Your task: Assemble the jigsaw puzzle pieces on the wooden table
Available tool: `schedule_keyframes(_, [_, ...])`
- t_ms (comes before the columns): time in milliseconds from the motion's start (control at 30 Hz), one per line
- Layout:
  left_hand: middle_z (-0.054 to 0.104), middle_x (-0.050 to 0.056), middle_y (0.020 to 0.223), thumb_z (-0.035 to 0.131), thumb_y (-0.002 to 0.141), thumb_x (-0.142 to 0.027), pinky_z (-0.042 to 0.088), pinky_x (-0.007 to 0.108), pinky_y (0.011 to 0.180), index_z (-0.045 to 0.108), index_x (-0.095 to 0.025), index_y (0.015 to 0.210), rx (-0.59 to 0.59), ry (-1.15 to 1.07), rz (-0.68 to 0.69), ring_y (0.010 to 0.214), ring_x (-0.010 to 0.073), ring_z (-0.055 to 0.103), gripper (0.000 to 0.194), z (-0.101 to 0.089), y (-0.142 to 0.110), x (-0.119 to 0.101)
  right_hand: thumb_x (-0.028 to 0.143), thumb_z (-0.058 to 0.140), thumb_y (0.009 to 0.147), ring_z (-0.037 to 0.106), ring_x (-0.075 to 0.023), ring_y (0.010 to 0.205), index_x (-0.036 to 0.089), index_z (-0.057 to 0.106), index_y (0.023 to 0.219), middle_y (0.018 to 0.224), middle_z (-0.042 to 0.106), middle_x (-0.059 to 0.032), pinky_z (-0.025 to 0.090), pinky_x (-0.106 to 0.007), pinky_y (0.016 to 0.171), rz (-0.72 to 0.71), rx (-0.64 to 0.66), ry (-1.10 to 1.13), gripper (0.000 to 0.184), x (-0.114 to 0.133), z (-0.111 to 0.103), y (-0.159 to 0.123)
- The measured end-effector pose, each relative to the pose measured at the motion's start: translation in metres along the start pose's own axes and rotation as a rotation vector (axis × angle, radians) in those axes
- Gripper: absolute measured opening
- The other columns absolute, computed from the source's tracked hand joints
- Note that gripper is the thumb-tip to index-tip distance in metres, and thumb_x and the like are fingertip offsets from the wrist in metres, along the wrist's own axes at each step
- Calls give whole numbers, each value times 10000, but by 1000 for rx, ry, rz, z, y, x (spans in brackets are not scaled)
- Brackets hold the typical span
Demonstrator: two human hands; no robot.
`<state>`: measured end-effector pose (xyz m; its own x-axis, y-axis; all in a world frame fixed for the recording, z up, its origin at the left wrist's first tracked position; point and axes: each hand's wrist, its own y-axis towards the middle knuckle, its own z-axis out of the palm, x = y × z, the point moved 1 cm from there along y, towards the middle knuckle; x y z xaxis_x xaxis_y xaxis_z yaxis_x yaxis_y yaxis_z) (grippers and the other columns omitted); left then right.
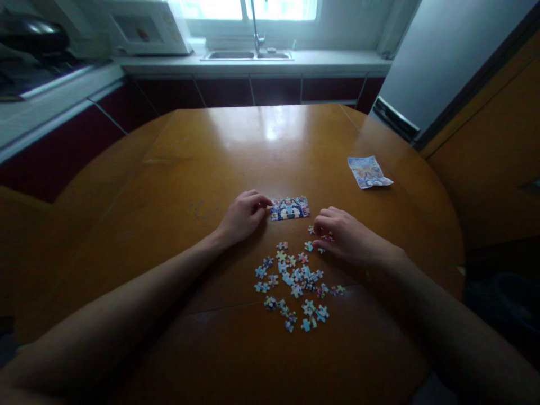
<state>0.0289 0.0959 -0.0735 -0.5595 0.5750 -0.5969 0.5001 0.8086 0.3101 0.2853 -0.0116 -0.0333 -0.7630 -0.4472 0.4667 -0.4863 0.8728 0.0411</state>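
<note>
A partly assembled jigsaw puzzle (290,208) lies flat on the table, a strip with a blue and white cartoon face. My left hand (245,216) holds its left edge, index finger and thumb close together there. Just right of the strip, my right hand (342,233) hovers low over loose pieces, its fingers curled and its thumb apart from them. A light blue puzzle piece (309,246) lies by the thumb tip. Under the fingers, other pieces are partly hidden. Below both hands spreads a pile of loose puzzle pieces (297,274).
A creased picture sheet (369,171) lies at the right of the wooden table (202,146). Beyond the table are a counter with a sink (232,55), a microwave (141,28) and a stove with a dark pan (34,34). A fridge (447,62) stands at the right.
</note>
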Motion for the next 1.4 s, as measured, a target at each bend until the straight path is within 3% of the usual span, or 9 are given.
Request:
schedule_keyframes(167, [662,50,902,546,835,-93,500,338,794,729,-191,912,-5,-7,-1,849,187,592,221,1,0,2,349,766,861,533,-218,892,204,590,826,957,650,-68,400,-341,774,-24,34,-28,231,11,11,6])
schedule_keyframes(367, [653,49,877,554,834,-82,497,341,796,734,-184,903,1,-8,-2,841,188,592,219,2,0,3,220,680,904,538,-216,879,203,587,799,920,641,-70,401,-341,779,11,-40,-54,141,-1,10,5])
schedule_keyframes(567, [661,50,889,552,835,-81,497,345,805,733,-193,909,-2,-8,-1,853,190,590,226,1,0,2,326,807,822,571,-201,897,209,634,862,933,669,-34,411,-329,800,-128,116,11,213,10,4,-3])
schedule_keyframes(767, [667,52,885,552,832,-89,495,347,798,731,-196,897,-4,-15,-1,845,189,592,218,1,1,0,367,876,739,593,-211,855,214,648,844,884,686,-31,404,-329,752,-101,186,-27,294,12,-3,-6])
schedule_keyframes(1100, [655,52,871,552,831,-83,489,336,765,735,-198,896,-7,-12,2,825,187,583,225,1,0,2,196,710,881,607,-181,883,207,699,873,934,706,-38,431,-312,789,-63,159,76,18,8,-12,-6])
schedule_keyframes(1400, [650,47,871,545,839,-116,488,327,763,732,-192,897,-11,-2,5,828,183,581,210,3,0,3,434,761,866,561,-190,795,202,601,734,824,658,-40,401,-329,735,-161,152,-30,312,19,6,-1])
